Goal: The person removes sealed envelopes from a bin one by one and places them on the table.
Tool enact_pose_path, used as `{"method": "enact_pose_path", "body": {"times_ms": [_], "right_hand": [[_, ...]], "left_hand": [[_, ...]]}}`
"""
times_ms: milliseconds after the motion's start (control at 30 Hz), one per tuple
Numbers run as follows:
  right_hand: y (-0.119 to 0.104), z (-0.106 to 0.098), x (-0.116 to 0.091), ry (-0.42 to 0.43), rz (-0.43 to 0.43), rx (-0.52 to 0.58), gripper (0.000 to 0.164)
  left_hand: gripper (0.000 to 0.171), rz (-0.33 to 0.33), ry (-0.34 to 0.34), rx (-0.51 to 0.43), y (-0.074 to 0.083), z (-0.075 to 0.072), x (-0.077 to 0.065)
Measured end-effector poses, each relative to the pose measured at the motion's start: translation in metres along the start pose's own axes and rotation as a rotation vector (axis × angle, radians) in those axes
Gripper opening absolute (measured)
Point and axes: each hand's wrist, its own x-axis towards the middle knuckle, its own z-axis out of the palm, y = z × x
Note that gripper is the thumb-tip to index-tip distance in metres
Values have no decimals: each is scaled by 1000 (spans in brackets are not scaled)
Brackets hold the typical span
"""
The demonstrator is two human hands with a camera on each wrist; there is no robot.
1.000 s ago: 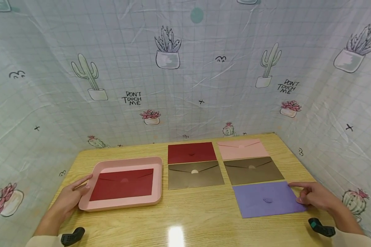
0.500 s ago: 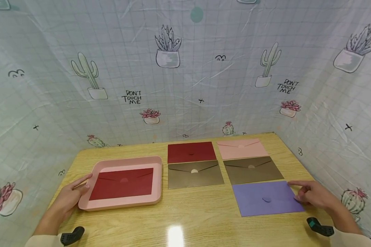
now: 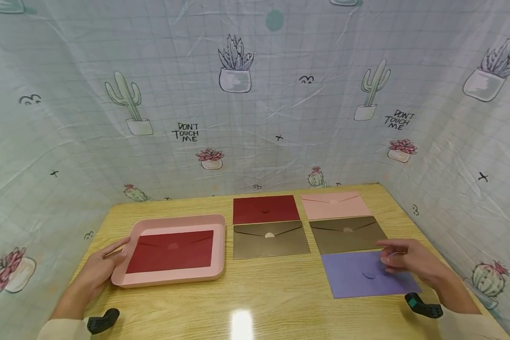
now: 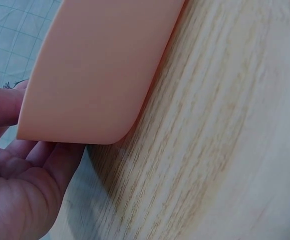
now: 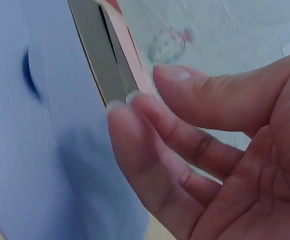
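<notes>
My left hand grips the left side of a pink tray; in the left wrist view its fingers meet the tray's wall at the corner. Inside the tray lies a dark red envelope. Over a purple envelope at the right front hovers my right hand, holding nothing. The right wrist view has its fingers loosely bent, with the thumb apart from them. A brown envelope lies just beyond the purple one, its near right corner behind the fingertips.
On the wooden table, a second dark red envelope and a gold-brown envelope lie in the middle. A pink envelope is at the back right. A patterned cloth encloses the back and sides.
My right hand has moved left from the purple envelope's right edge to above it, its fingers lifted off. My left hand stays at the tray. The head view has shifted slightly.
</notes>
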Motion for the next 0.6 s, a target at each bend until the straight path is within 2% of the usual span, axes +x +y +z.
{"method": "enact_pose_path", "body": {"times_ms": [200, 433, 600], "right_hand": [[-15, 21, 21, -102, -93, 77, 45], [-29, 45, 41, -153, -151, 142, 43], [-39, 59, 52, -179, -186, 187, 42]], "left_hand": [[64, 1, 15, 5, -1, 1, 1], [63, 32, 13, 16, -2, 0, 1], [62, 27, 8, -3, -5, 0, 0]]}}
